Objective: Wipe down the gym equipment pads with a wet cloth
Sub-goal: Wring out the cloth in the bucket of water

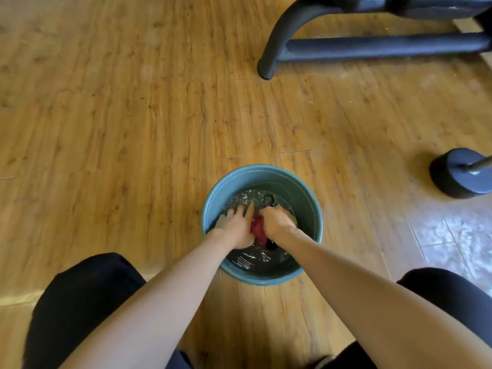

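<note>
Plainly the right hand [278,221] gripped the cloth [257,229] underwater while the left hand [235,227], fingers spread, pressed against it inside the bucket [262,170]. It looked like the soaking step; next would come wringing the cloth, then carrying it to the bench [372,46].

A person seen from their own head. The left forearm [159,302], at 7 o'clock, and the right forearm [372,296], at 5 o'clock, are bare along all their visible length. The left hand [235,226] and right hand [278,221] are bare too, as are the fingers [234,210]. Plain, matte black trousers cover the left knee [80,302] at 8 o'clock and the right knee [447,291] at 4 o'clock.
</note>
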Tool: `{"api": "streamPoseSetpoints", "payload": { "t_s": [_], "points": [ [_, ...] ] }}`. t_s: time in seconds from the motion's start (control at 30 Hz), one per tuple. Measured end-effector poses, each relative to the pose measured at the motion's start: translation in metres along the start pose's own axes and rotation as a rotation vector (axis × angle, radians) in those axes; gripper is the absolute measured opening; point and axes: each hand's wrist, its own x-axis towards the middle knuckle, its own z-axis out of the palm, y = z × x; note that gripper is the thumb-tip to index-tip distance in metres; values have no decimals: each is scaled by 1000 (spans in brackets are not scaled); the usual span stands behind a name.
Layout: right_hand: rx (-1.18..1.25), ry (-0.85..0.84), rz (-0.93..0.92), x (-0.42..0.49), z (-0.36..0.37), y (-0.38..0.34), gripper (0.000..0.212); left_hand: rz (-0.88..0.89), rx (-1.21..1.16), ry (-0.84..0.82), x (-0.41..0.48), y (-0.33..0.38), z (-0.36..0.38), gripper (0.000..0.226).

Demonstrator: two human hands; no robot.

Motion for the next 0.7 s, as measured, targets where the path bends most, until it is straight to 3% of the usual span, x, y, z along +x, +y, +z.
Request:
{"api": "streamPoseSetpoints", "payload": {
  "t_s": [0.1, 0.23, 0.3, 0.33, 0.43, 0.5, 0.57, 0.63, 0.7],
  "points": [
    [-81, 59, -53, -2, -6, 6, 19, 45, -385, -12, 7, 1, -9, 59],
    [-57, 283, 48, -13, -13, 11, 30, 21, -419, 79, 4, 8, -18, 12],
    [-44, 241, 60, -14, -11, 11, 17, 1, -275, 88, 2, 14, -15, 21],
    [-21, 206, 47, -13, -10, 12, 23, -1, -230, 76, 2, 16, -11, 20],
    [98, 190, -58, -14, -15, 15, 21, 58, -459, 94, 7, 17, -8, 10],
    [175, 266, -82, -16, -20, 18, 16, 87, -668, 169, 9, 16, -12, 17],
    [154, 362, -96, -19, -27, 20, 9, 117, -732, 203, 9, 13, -15, 27],
    [82, 470, -116, -23, -34, 20, 8, 99, -707, 267, 7, 11, -16, 33],
    [52, 499, -149, -29, -37, 16, 11, 84, -606, 443, 5, 8, -13, 27]
  ]
}}
